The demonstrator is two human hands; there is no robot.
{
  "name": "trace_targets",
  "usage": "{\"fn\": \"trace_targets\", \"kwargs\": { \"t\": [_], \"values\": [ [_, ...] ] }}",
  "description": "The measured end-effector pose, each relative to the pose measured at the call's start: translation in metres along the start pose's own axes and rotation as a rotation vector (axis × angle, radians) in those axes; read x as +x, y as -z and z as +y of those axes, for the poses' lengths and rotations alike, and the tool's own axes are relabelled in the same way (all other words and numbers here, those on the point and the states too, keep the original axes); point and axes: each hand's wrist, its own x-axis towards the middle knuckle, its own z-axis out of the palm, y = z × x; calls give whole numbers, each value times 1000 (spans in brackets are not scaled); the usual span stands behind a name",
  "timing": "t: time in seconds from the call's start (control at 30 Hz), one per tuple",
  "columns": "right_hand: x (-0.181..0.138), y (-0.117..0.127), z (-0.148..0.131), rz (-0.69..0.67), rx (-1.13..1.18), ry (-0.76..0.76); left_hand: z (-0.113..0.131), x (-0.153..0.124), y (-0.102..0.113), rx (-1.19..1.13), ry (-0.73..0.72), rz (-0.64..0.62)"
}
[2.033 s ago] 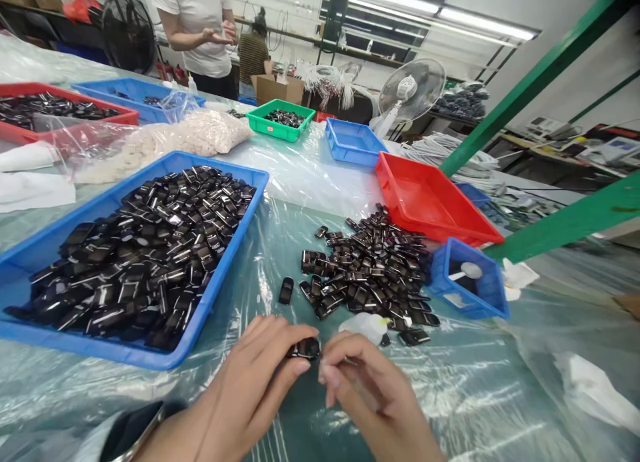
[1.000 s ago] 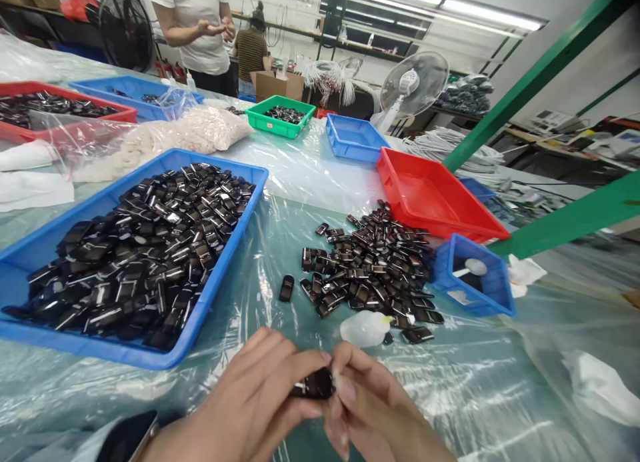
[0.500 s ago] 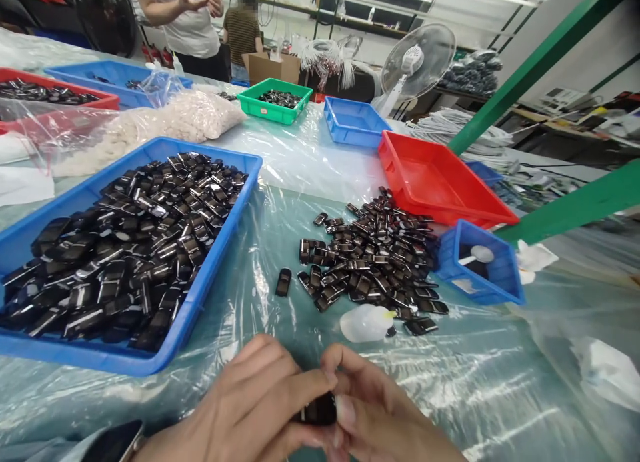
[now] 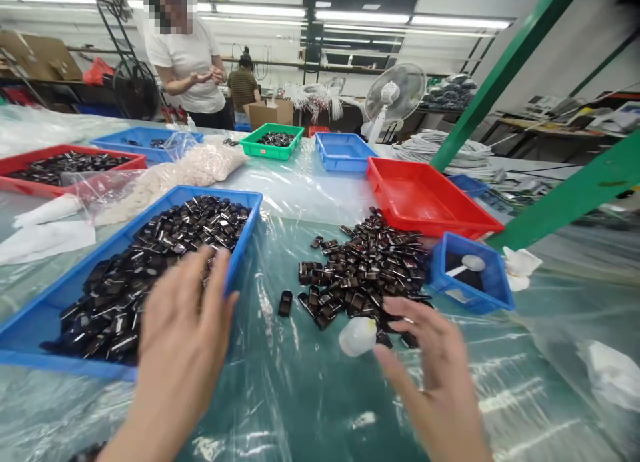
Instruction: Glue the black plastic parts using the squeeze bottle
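My left hand (image 4: 183,335) hovers, back up and fingers spread, over the near right rim of a big blue tray (image 4: 246,230) heaped with glossy black parts. No part shows in it. My right hand (image 4: 433,365) is open, fingers stretched toward the near edge of a loose pile of the same black parts (image 4: 367,265) on the plastic-covered table. Its fingertips are beside a small white squeeze bottle (image 4: 357,336). A single black part (image 4: 285,303) lies alone between tray and pile.
A small blue bin (image 4: 457,301) with a white spoon-like piece sits right of the pile, a red tray (image 4: 425,199) behind it. Further back: blue and green trays, a bag of white pieces (image 4: 190,169), a fan. A person in white stands at the far side.
My hands were together at the near edge, gripping one black part. They have separated: the left moved up over the blue tray, the right toward the pile. The part is no longer visible.
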Motion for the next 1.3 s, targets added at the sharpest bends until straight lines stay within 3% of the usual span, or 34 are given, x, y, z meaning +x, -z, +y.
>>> {"fn": "trace_targets", "kwargs": {
  "t": [0.1,0.23,0.33,0.7,0.87,1.3],
  "values": [
    [2,-11,19,-271,-38,-179,22,-9,-29,-135,-220,-213],
    [-1,-19,24,-383,-40,-224,43,-9,-62,-196,-200,-257],
    [-2,-16,20,-415,-42,-225,43,-2,-70,-279,-165,-301],
    [-3,-6,14,-416,9,-356,47,-8,-33,-814,22,-495],
    [-13,-2,1,-267,150,-486,48,-9,-34,-879,88,-576],
    [-7,9,2,-282,153,-443,43,-15,-28,-958,56,-605]
  ]
}}
